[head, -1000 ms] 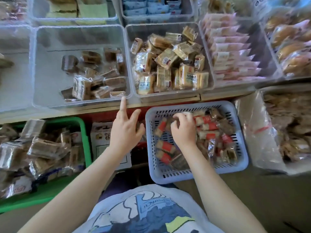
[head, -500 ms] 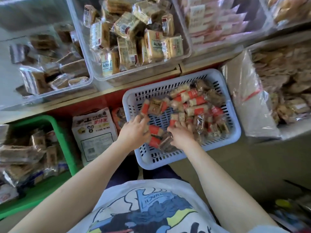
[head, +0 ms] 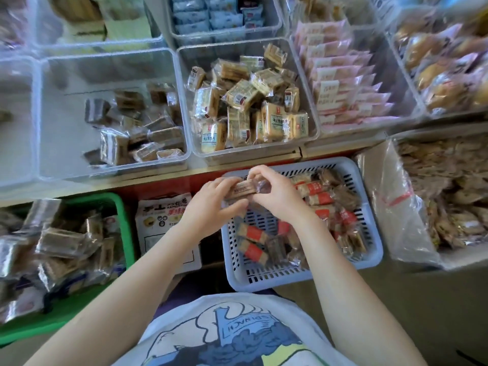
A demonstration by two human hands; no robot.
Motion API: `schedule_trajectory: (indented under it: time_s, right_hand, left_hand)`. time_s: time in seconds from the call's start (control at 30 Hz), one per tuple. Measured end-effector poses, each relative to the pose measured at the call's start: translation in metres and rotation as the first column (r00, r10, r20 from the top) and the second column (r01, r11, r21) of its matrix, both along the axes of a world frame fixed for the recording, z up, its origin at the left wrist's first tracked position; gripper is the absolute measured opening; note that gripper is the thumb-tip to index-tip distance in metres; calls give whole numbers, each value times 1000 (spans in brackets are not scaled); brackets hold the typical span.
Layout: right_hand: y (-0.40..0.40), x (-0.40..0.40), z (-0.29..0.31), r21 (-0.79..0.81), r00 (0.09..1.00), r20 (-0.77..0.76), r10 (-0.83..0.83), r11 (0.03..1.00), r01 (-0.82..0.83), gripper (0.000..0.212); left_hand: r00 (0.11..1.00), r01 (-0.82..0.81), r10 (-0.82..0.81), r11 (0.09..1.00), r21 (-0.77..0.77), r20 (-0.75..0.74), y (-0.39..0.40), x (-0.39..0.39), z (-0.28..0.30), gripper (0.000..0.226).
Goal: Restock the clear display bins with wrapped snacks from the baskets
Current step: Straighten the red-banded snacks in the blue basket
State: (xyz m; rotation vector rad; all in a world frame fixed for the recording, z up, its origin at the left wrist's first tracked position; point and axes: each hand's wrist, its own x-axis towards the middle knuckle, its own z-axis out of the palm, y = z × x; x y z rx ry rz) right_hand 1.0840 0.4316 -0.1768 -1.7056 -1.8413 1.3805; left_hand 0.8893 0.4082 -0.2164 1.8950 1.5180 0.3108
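- At 8 o'clock, far left: green basket (head: 120, 207) heaped with clear-wrapped brown snacks, rim partly out of frame.
- 10 o'clock, above it on the shelf: clear bin (head: 47, 114), mostly bare floor, a loose cluster of dark brown wrapped cakes (head: 137, 128) pushed toward its right side.
- Between green basket and blue basket, about 7 o'clock of centre: printed snack bag (head: 165, 215) lying flat, lower half under the left forearm.
- Centre: left hand (head: 211, 207), fingers curled, thumb underneath, closed around the left end of a bundle of wrapped snack bars (head: 244, 188). How many bars are in the bundle: cannot tell, wrappers blur together.
- Just right of it: right hand (head: 277, 194), fingers bent over the top and right end of the same bundle, thumb tucked in; closed grip, no gap showing. Hands nearly touch across the bundle.
- Bundle sits above the back-left corner of the blue basket (head: 369, 260), clear of the contents below.
- Blue basket, 5 o'clock of the hands: slotted walls, red-banded wrapped bars (head: 253, 233) plus brown ones scattered on the floor, denser along the right side.
- 12 o'clock from the hands: second clear bin (head: 184, 101), roughly half full of tan wrapped biscuit packs (head: 250, 107).
- 1–2 o'clock: bin of pink packets (head: 348, 83), stacked in a row.
- 3 o'clock, far right: clear plastic bag (head: 390, 207) of brown wrapped snacks, beside the blue basket.
- 2 o'clock corner: bin of golden buns (head: 449, 70), blurred.
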Motion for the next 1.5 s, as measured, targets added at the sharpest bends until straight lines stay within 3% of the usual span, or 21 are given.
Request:
schedule_trajectory:
  time_s: [0.07, 0.13, 0.2, 0.3, 0.37, 0.5, 0.57, 0.63, 0.7, 0.73, 0.83, 0.9, 0.97, 1.07, 1.17, 1.23, 1.3, 1.4, 1.5]
  right_hand:
    - [14, -25, 19, 35, 997, -42, 59, 998, -57, 30]
    - [25, -52, 29, 69, 993, -74, 96, 993, -91, 33]
    - [35, -81, 29, 121, 990, -71, 122, 986, -113, 36]
    - [43, -117, 25, 263, 992, -26, 125, 958, -114, 44]
    - [49, -135, 19, 366, 981, 127, 149, 912, -186, 60]
    - [54, -147, -8, 236, 872, 439, 219, 908, -347, 78]
    - [50, -146, -20, 193, 782, 567, 258, 882, -430, 81]
    - [48, -145, -25, 181, 729, 630, 269, 861, -475, 83]
    - [48, -146, -26, 162, 711, 645, 278, 860, -484, 85]
    - [49, -147, -26, 148, 702, 652, 287, 859, -489, 86]
    - [49, -146, -22, 147, 727, 615, 307, 860, -488, 82]
    - [45, -141, -18, 240, 825, 503, 258, 875, -420, 74]
    - [31, -129, -14, 397, 915, 381, 130, 871, -289, 63]
    - [-1, -93, -27, 515, 948, 305, -90, 853, -85, 46]
    - [-28, -38, -49, 284, 907, 390, -158, 958, 44, 30]
    - [-47, 3, -62, 51, 858, 502, -111, 994, 99, 28]
    - [-68, 39, -74, -80, 805, 586, -88, 983, 165, 37]
    - [-98, 78, -95, -220, 767, 639, -67, 939, 265, 69]
    - [-113, 95, -113, -266, 762, 642, -84, 908, 324, 87]
  left_hand:
    - [975, -147, 156, 987, -68, 159, 7, -22, 25, 52]
    - [874, -292, 346, 935, -200, 340, 13, -47, 45, 34]
    - [782, -377, 456, 889, -261, 424, 16, -71, 59, 23]
    - [753, -499, 513, 853, -151, 411, 20, -104, 65, 25]
    - [726, -597, 554, 802, -26, 407, 22, -125, 63, 27]
    - [718, -683, 634, 720, 121, 287, 30, -153, 53, 43]
    - [777, -629, 618, 773, 84, 119, 34, -162, 40, 58]
    - [847, -510, 507, 860, 27, -160, 36, -170, 26, 69]
    - [842, -419, 387, 908, -3, -375, 34, -172, 18, 72]
    - [834, -400, 374, 916, 24, -406, 32, -171, 18, 69]
    - [861, -378, 460, 864, 333, -218, 20, -157, 31, 42]
    - [903, -337, 421, 815, 472, -83, 9, -139, 36, 31]
    - [942, -276, 329, 872, 403, -66, -2, -116, 36, 30]
    - [968, -156, 181, 976, 150, -171, -8, -81, 19, 36]
    - [964, -2, -35, 990, -141, -262, -6, -44, -4, 43]
    - [947, 92, -153, 971, -219, -283, -3, -15, -13, 43]
    - [926, 161, -233, 955, -248, -297, -2, 13, -20, 41]
    - [896, 222, -311, 932, -288, -317, -2, 50, -25, 43]
    - [868, 255, -362, 913, -319, -339, -6, 74, -28, 47]
